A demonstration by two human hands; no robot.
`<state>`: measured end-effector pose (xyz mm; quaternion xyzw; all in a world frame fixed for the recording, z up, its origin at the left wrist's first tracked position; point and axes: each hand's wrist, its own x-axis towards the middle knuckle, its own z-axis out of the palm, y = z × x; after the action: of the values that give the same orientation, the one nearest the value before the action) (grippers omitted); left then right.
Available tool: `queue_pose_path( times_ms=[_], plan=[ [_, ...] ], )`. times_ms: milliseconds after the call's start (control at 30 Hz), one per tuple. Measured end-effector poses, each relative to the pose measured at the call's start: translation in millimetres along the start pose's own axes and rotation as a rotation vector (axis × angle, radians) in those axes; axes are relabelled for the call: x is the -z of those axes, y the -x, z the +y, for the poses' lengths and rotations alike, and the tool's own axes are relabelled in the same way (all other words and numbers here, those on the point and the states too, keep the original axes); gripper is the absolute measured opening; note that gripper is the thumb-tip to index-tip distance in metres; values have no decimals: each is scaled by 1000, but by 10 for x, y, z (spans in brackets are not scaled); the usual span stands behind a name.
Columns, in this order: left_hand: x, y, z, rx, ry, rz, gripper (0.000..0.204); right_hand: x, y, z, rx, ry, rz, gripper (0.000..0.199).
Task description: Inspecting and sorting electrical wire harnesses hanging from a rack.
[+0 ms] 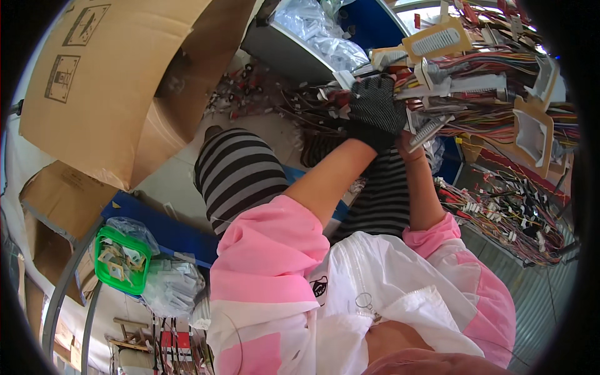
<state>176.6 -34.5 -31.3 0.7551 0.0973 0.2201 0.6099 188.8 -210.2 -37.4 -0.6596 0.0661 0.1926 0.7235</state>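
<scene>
**Inspector A:** The left hand [375, 112] is seen in a dark dotted work glove, raised in front of the body and closed over a bundle of multicoloured wires [481, 69] fitted with white plastic connectors [475, 84]. The bundle is held at the glove's right side and is spread out to the right and upward from the grip.

**Inspector B:** And the right hand?

**Inspector A:** The right hand [409, 147] is placed just below and to the right of the glove, mostly hidden behind it and the wires. Whether it is clenched or released cannot be told. A comb-like grey connector [428, 130] is seen touching or just beside it.

**Inspector B:** What is recorded about the harness itself?

**Inspector A:** Tan rectangular frames are noted among the wires, one at the top [436, 40] and one at the right [533, 134]. The whole mass is located above and to the right of both hands, at arm's length.

**Inspector B:** Surroundings?

**Inspector A:** Striped trousers [240, 175] are seen beneath the forearms, and a pink and white jacket [275, 262] is worn. A large cardboard box [106, 81] is stood at the upper left. A green basket [122, 259] of small parts is set at the lower left, well apart from the hands, with clear plastic bags [172, 287] beside it. More loose wire sets [506, 212] are laid at the right, below the held bundle
</scene>
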Motion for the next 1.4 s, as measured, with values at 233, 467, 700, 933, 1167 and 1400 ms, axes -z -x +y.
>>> queue_pose_path(
  times_ms=[233, 467, 700, 933, 1167, 1400],
  plan=[
    [-146, 417, 226, 69, 46, 30, 54, 138, 114, -231, 152, -17, -79, 42],
    [-266, 667, 251, 167, 208, -67, 40, 96, 201, -364, 158, -71, -183, 39],
    [-247, 701, 308, 224, 330, -92, 33, 22, 141, -413, 110, -118, -271, 37],
    [-205, 745, 297, 299, 462, -102, 27, -82, 91, -381, 16, -176, -393, 35],
    [-183, 688, 277, 392, 636, -87, 21, -234, -11, -218, -196, -268, -515, 32],
    [-258, 560, 231, 587, 1281, 7, 15, 182, -263, 121, -151, 3, -407, 32]
  ],
)
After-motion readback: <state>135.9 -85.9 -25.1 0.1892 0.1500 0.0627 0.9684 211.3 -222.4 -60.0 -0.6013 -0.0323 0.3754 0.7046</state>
